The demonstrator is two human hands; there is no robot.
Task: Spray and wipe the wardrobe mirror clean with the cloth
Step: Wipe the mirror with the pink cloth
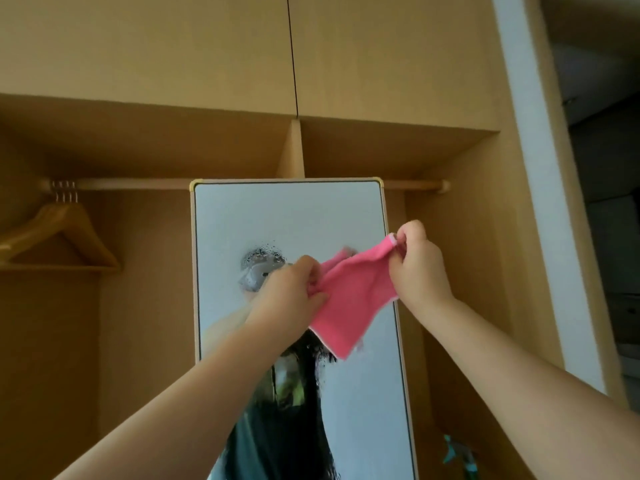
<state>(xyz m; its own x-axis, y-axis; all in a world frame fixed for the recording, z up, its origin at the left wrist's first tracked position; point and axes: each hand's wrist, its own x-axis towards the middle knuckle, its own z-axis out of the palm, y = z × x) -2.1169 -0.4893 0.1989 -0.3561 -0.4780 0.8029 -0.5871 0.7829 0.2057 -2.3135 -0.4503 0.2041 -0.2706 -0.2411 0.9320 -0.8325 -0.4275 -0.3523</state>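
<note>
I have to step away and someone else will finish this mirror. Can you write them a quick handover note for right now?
Left hand: gripping one end of the pink cloth.
Right hand: pinching the cloth's upper corner, so it is spread between both hands in front of the wardrobe mirror.
Done: glass is sprayed; spray droplets sit mid-mirror.
Left: wipe the droplets and the rest of the glass.
A teal object at lower right may be the sprayer; too blurred to tell.
</note>
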